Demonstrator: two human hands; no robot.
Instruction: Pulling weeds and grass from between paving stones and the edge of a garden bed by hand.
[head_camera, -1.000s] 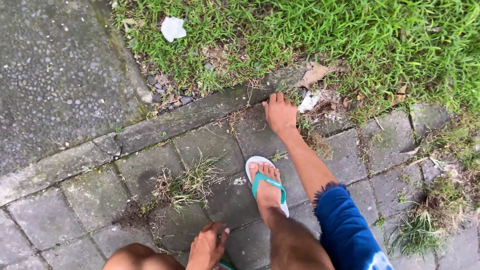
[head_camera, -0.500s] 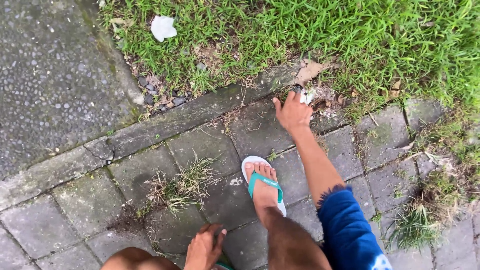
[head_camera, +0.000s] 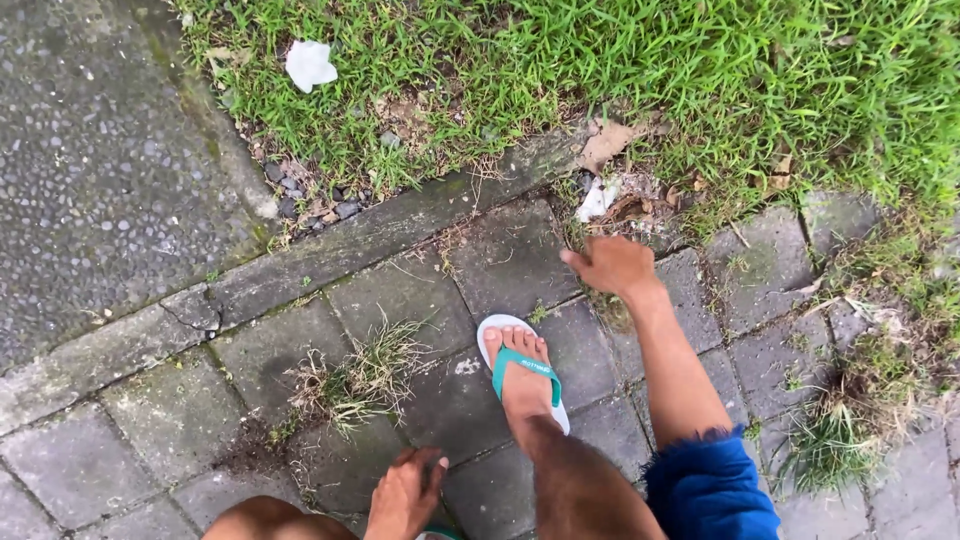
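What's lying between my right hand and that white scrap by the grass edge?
Head view: only bare paving stone and thin weeds between right hand and white scrap.

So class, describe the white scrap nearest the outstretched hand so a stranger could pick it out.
Follow the stone kerb to the grass edge. The white scrap lies there among brown leaves, just beyond the right hand. The other white scrap sits in open grass.

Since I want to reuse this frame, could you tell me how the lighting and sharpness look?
Head view: soft, even daylight, no hard shadows or glare; paving stones and grass sharp; right hand slightly soft; left hand cropped at the bottom edge.
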